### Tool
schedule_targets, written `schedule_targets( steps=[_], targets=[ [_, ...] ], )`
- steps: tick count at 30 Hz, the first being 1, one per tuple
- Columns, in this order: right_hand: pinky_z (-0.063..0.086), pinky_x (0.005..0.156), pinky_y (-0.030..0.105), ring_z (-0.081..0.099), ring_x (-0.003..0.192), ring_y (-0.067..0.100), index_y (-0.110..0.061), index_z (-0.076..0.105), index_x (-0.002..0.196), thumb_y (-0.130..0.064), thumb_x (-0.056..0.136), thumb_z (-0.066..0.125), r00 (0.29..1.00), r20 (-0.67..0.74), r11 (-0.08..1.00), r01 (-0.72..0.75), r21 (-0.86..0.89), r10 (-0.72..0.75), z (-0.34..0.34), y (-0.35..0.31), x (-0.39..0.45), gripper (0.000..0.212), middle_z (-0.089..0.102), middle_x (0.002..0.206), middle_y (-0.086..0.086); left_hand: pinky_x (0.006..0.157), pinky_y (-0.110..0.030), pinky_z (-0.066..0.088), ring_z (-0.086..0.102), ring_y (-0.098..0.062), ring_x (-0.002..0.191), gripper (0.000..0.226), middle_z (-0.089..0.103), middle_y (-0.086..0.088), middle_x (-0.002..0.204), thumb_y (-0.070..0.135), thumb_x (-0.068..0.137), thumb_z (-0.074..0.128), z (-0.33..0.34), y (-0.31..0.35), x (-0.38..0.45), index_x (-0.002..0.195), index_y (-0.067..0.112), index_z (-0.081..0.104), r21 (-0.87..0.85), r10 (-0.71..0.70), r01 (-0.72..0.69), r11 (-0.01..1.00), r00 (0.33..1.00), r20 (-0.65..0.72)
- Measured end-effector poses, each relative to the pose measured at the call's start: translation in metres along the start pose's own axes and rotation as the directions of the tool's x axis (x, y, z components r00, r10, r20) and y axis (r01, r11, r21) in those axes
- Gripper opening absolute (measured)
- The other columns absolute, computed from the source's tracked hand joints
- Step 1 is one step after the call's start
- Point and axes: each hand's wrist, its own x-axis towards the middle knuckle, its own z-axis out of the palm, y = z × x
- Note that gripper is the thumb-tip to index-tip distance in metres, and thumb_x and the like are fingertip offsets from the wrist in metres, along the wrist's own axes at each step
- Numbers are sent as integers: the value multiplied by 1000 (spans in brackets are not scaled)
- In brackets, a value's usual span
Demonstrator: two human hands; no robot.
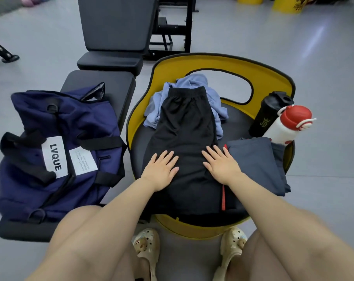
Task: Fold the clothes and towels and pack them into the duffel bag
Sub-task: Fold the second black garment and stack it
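Two flat hands are pressed on the black shorts (pixel 184 138), the left hand (pixel 162 171) and right hand (pixel 220 167) set apart with fingers straight, holding nothing; the cloth is judged to be smoothed for folding. Beyond the fingertips a blue garment (pixel 155 106) is left crumpled under the shorts. Just beside the right hand a folded grey item (pixel 257 163) is laid ready. Well left of the left hand the duffel bag (pixel 56 151) is kept on the worktop (pixel 119 82), within reach for packing.
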Motion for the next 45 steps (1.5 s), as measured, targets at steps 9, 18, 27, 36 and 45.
schedule_targets(
  steps=[9, 18, 27, 36, 45],
  targets=[
    [28, 112, 32, 14, 146, 17, -18, 19, 153, -45, 101, 33, 988, -35, 907, -125, 402, 152, 0, -10, -54, 60, 12, 160, 0, 108, -36, 29, 31, -32, 137, 57, 23, -17, 152, 21, 101, 41, 10, -5, -38, 150, 8, 15, -845, -537, 324, 425, 842, 54],
    [37, 105, 34, 30, 138, 20, -16, 29, 148, -37, 96, 54, 956, -77, 822, -201, 533, 284, 14, -36, -89, 61, 33, 150, 2, 104, -44, 42, 48, -31, 124, 60, 46, -13, 140, 35, 92, 58, 33, 2, -71, 138, 3, 36, -888, -506, 457, 54, 779, 370],
    [40, 69, 31, 52, 89, 23, -17, 52, 95, -39, 91, 61, 852, 54, 605, -413, 680, 521, 24, -53, -104, 24, 55, 107, 3, 88, -39, 48, 52, -29, 116, 50, 52, -10, 133, 17, 89, 65, 37, 11, -90, 132, 7, 40, -929, -500, 330, -166, 784, 368],
    [36, 70, 31, 50, 88, 29, -12, 40, 89, -29, 98, 51, 804, 110, 415, -412, 811, 584, 26, -46, -105, 22, 50, 96, 9, 80, -35, 51, 56, -28, 115, 45, 59, -8, 126, 23, 88, 67, 41, 13, -94, 128, 6, 53, -913, -430, 307, -270, 809, 400],
    [46, 100, 44, 54, 118, 33, -6, 47, 136, -28, 94, 59, 797, 300, 123, -419, 899, 524, 29, -46, -109, 49, 52, 135, 13, 83, -38, 54, 60, -32, 108, 31, 58, -15, 124, 12, 90, 63, 45, 12, -104, 117, 7, 50, -923, -501, 279, -263, 779, 378]
  ],
)
